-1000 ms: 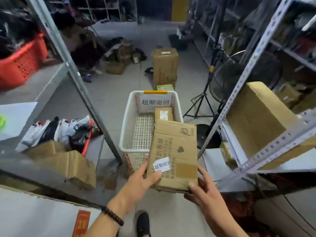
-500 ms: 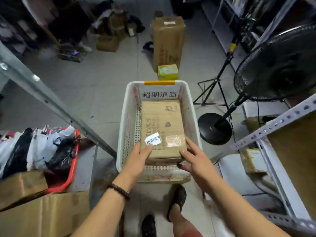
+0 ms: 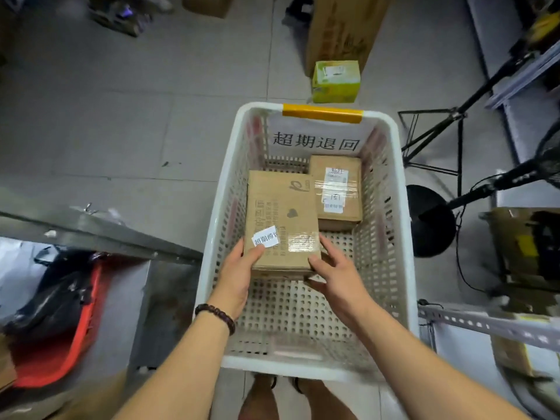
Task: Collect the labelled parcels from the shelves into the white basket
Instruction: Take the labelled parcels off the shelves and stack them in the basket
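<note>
Both hands are down inside the basket (image 3: 403,237), gripping the near end of the parcel (image 3: 281,207): left hand (image 3: 239,268) at its 7 o'clock corner, thumb by the white label (image 3: 266,236), right hand (image 3: 336,274) at 5 o'clock, fingers beneath hidden. Whether it rests on the basket floor, I can't tell. A smaller parcel (image 3: 341,189) lies at 1 o'clock, its left edge covered, its label print unreadable.

White: basket (image 3: 288,369), pierced by a grid of holes, with yellow tape (image 3: 322,113) on its 12 o'clock rim and black characters on its sign (image 3: 315,140). Brown: larger parcel (image 3: 281,207), smaller parcel (image 3: 321,168), both white-labelled. Yellow-green: box (image 3: 336,81), 12 o'clock. Red: crate (image 3: 60,359), 8 o'clock. Black: fan base (image 3: 436,225), 3 o'clock. Grey: tiled floor (image 3: 121,116). Dark: beaded bracelet (image 3: 216,316).
</note>
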